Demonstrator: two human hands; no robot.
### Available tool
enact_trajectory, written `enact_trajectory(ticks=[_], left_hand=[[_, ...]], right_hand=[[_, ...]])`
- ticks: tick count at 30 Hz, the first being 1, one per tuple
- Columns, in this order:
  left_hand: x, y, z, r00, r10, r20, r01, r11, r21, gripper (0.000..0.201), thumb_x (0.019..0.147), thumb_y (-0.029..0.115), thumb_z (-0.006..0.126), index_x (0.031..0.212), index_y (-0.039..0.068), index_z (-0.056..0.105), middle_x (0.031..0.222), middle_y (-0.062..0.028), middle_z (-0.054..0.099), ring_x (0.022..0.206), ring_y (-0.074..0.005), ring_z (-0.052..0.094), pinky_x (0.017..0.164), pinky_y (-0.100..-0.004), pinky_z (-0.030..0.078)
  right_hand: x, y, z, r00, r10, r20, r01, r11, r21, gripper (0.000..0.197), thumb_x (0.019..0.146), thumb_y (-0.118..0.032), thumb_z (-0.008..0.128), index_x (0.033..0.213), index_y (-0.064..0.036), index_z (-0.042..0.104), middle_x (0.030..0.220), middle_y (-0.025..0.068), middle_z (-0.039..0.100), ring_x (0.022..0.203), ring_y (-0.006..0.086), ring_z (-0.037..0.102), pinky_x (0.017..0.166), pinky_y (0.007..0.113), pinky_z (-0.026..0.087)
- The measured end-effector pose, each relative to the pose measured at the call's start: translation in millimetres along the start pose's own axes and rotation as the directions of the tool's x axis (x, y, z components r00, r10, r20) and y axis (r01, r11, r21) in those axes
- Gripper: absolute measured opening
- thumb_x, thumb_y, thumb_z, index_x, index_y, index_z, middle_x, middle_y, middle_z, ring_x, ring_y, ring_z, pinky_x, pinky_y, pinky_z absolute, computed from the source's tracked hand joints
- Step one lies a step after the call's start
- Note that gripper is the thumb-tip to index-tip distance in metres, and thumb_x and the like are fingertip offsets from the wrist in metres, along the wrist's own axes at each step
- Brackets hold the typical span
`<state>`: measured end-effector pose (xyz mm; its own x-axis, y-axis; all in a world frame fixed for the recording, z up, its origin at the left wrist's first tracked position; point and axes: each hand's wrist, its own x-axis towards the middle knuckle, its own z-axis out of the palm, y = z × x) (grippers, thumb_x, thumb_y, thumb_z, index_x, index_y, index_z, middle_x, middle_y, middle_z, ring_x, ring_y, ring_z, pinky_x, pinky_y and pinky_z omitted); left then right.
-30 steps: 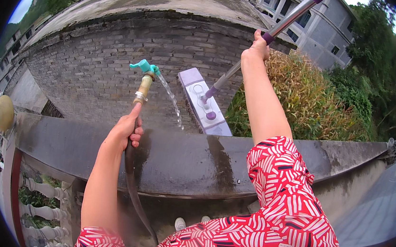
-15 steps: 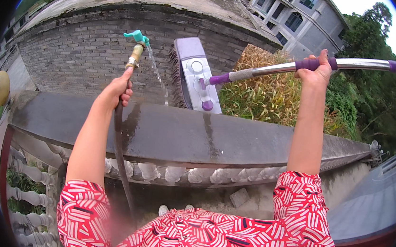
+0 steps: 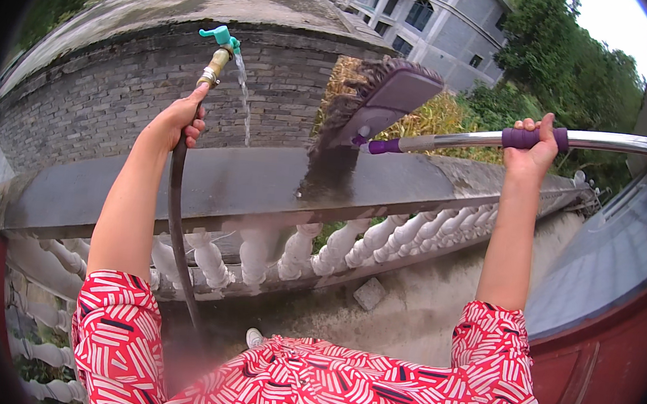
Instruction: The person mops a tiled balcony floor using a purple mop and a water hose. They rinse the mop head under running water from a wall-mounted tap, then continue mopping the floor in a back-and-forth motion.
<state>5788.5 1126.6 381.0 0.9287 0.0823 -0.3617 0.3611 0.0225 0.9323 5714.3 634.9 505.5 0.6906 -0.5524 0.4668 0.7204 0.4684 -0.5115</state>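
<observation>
- The mop head (image 3: 408,93) is tilted over the ledge's (image 3: 247,187) far edge, about midway along; from here I can't tell whether its grey fringe (image 3: 343,114) touches.
- From it the mop handle (image 3: 462,140) runs right, above the ledge.
- The right hand (image 3: 533,148) has its grip wrapped round the handle's purple collar.
- The left hand (image 3: 177,124) has its grip closed round a dark hose (image 3: 175,223), just below a brass-coloured fitting (image 3: 213,69).
- Above that, a turquoise tap (image 3: 221,35) pours water (image 3: 243,93) down toward the ledge's far edge.
- A wet patch (image 3: 327,180) darkens the ledge below the mop head.
- White balusters (image 3: 299,250) stand under the near edge; a brick wall (image 3: 131,98) rises beyond the far one.
</observation>
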Motion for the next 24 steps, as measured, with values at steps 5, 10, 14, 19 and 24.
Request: enact_trajectory(ticks=[5,10,14,19,24], left_hand=[[-9.4,3.3,26.2,0.992,-0.033,0.123,0.030,0.999,0.026,0.052,0.078,0.063,0.045,0.070,0.012,0.036,0.050,0.0039,0.034,0.035,-0.0035,0.024,0.032,-0.0210,0.024],[-21.1,10.6,50.8,0.972,-0.038,0.232,0.008,0.991,0.130,0.054,0.076,0.065,0.045,0.067,0.012,0.037,0.049,0.0044,0.033,0.034,-0.0031,0.023,0.031,-0.0202,0.022],[-15.3,14.1,49.8,0.954,-0.029,0.300,-0.005,0.994,0.112,0.054,0.077,0.065,0.045,0.068,0.012,0.037,0.049,0.0048,0.032,0.034,-0.0032,0.024,0.032,-0.0206,0.022],[-22.3,21.9,50.9,0.943,-0.018,0.334,-0.024,0.993,0.120,0.054,0.077,0.065,0.045,0.069,0.012,0.037,0.049,0.0047,0.032,0.035,-0.0034,0.024,0.032,-0.0208,0.023],[-26.6,16.9,62.2,0.927,-0.038,0.373,-0.014,0.991,0.134,0.054,0.077,0.065,0.043,0.069,0.012,0.037,0.049,0.0045,0.033,0.035,-0.0035,0.024,0.032,-0.0209,0.024]], right_hand=[[-47.6,-6.4,-54.1,0.987,-0.051,-0.151,0.047,0.998,-0.035,0.030,0.083,-0.024,0.057,0.065,-0.0083,0.040,0.057,0.0036,0.041,0.055,0.0160,0.040,0.058,0.029,0.038],[-111.2,-19.6,-140.9,0.955,-0.084,-0.286,0.101,0.994,0.047,0.018,0.081,-0.012,0.046,0.065,-0.0098,0.037,0.060,0.0020,0.038,0.059,0.0163,0.039,0.061,0.029,0.036],[-143.0,-17.0,-162.6,0.991,-0.113,-0.075,0.114,0.993,0.011,0.010,0.075,-0.011,0.049,0.067,-0.0101,0.043,0.063,0.0017,0.040,0.066,0.0174,0.042,0.071,0.032,0.037],[-160.6,-4.3,-126.8,0.992,-0.087,0.093,0.102,0.979,-0.176,0.016,0.068,-0.001,0.048,0.084,-0.0016,0.051,0.085,0.0137,0.056,0.086,0.0248,0.052,0.091,0.037,0.037],[-178.4,23.1,-124.9,0.973,0.100,0.210,-0.036,0.956,-0.292,0.020,0.066,-0.003,0.048,0.086,-0.0062,0.048,0.106,0.0195,0.052,0.108,0.0287,0.046,0.101,0.042,0.026]])
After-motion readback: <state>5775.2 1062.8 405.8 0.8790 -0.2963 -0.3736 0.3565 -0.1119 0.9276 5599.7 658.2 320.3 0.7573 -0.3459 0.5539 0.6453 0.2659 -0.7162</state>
